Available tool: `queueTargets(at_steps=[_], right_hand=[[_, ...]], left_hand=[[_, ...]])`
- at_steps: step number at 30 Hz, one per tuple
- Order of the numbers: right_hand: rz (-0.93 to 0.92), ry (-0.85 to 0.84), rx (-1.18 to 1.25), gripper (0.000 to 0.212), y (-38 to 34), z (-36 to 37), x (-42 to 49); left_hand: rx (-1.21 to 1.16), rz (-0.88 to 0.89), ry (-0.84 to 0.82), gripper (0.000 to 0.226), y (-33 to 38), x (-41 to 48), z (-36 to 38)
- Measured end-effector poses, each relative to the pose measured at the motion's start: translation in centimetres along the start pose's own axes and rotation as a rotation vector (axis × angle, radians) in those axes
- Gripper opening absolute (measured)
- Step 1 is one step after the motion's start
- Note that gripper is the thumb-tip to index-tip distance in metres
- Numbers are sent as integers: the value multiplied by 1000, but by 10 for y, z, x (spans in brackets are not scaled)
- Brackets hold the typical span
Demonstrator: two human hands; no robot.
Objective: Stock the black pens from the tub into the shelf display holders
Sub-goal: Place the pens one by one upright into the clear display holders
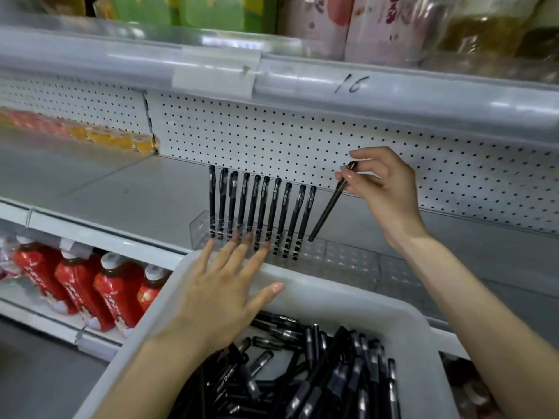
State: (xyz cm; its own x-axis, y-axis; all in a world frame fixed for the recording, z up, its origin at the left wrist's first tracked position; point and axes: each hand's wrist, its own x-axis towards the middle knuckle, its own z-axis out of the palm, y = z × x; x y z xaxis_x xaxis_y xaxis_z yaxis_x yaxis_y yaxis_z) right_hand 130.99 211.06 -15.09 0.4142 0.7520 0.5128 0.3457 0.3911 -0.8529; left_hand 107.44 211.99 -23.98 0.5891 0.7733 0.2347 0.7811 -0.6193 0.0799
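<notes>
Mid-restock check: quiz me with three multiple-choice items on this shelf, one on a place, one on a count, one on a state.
1. The right hand pinches a pen; where is it?
A. right of the standing row
B. left of that row
C. on the floor
2. How many pens stand in the clear holder?
A. four
B. ten
C. eighteen
3. The left hand is:
A. gripping a pen
B. out of view
C. flat, fingers straight
Answers: A, the pen slants just past the row's right end; B, ten caps show; C, its fingers reach over the tub rim, holding nothing.
</notes>
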Motion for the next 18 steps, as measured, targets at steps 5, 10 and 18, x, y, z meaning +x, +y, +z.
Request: queueTargets(at_steps=[5,10,18], right_hand=[[-11,-98,-123,29,9,3,-2],[-22,-184,-218,33,13,4,-7],[-8,-278,-286,37,5,6,-5]], left_hand=[[-15,15,26,72,-1,1,7],[-49,28,77,74,-2,2,13],[-21,36,78,71,-2,2,16]])
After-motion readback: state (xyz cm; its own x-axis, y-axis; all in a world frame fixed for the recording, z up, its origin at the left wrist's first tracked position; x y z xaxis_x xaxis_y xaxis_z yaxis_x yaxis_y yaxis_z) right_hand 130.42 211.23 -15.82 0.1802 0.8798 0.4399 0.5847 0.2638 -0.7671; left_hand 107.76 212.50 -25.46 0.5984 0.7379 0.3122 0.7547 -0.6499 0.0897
